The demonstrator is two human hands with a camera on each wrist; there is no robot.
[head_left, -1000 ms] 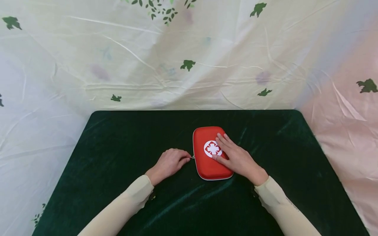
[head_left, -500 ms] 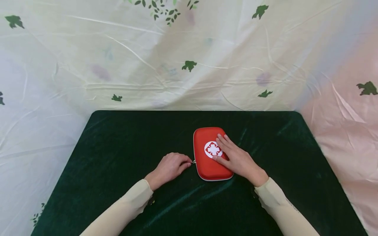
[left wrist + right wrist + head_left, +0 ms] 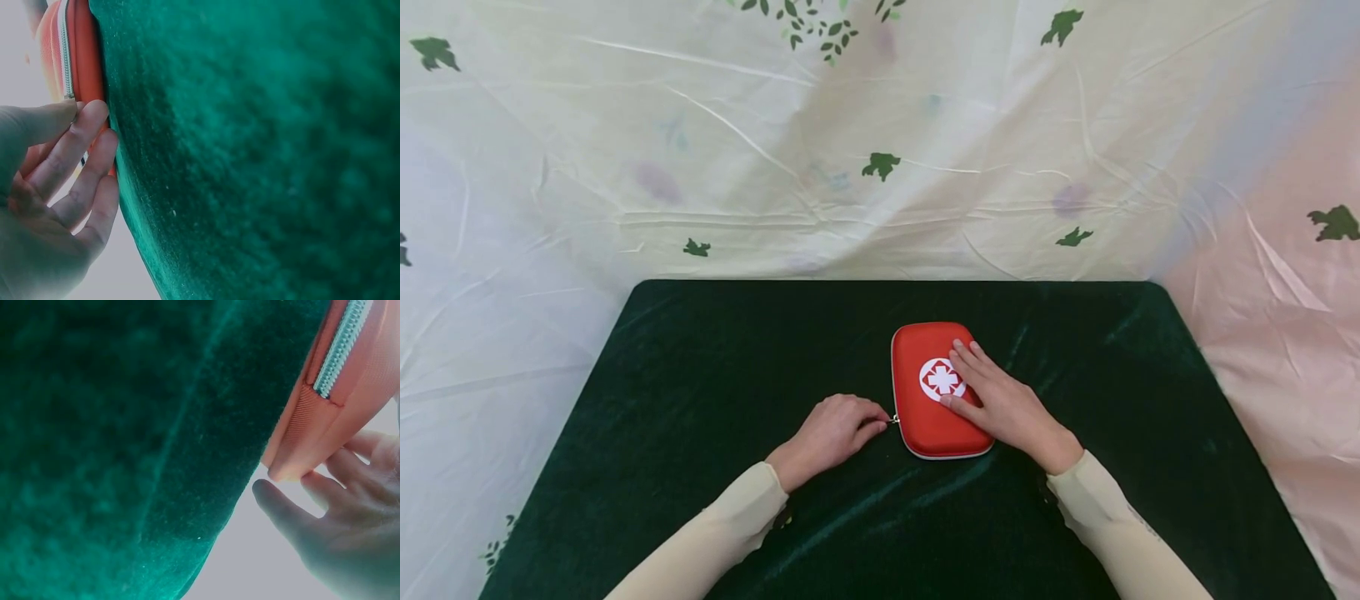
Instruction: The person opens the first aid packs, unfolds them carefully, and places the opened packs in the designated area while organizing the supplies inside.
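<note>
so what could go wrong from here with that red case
The left hand pinches a small zipper pull, which might slip free. The red case could twist on the green cloth if the right hand, laid across its top, presses too lightly.

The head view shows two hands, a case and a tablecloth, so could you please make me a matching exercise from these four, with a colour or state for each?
Column one
1. Left hand
2. Right hand
3. Case
4. Tablecloth

Column two
A. Dark green
B. Resting on top of the case
C. Red, with a white emblem
D. Pinching the zip pull

Right pairs: 1-D, 2-B, 3-C, 4-A
</note>
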